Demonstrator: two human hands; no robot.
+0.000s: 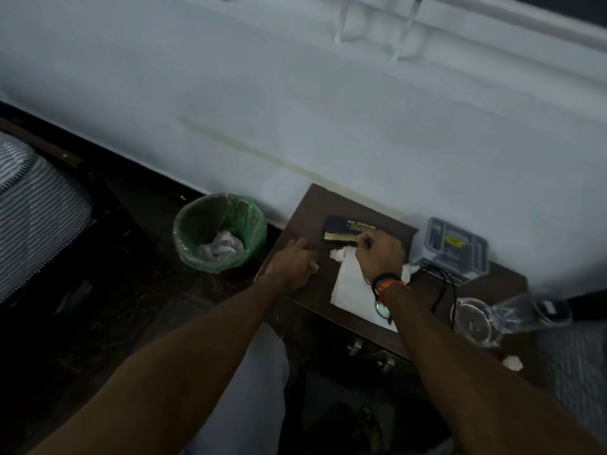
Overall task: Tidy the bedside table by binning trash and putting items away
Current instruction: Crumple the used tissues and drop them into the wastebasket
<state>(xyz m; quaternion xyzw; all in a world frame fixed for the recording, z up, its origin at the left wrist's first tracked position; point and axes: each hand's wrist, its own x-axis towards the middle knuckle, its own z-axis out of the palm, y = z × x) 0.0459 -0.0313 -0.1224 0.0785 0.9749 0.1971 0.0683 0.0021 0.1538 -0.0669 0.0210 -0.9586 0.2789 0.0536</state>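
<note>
The dark wooden bedside table point(305, 211) stands against the white wall. My left hand point(292, 266) rests on its left part, fingers closed around a small white crumpled tissue point(313, 266). My right hand point(377, 254) lies over a white paper sheet point(351, 287), its fingertips pinching at the edge of a dark glasses case point(345, 226) with gold lettering. Another crumpled tissue point(338, 254) sits between my hands. A green-lined bin point(220, 233) with crumpled paper inside stands on the floor left of the table.
A clear plastic box point(455, 246) sits at the table's back right, with a black cable point(443, 284) in front of it. An overturned clear glass jug point(492, 318) lies at the right. A tissue ball point(512, 362) lies near it. Striped bedding point(36, 205) is at the left.
</note>
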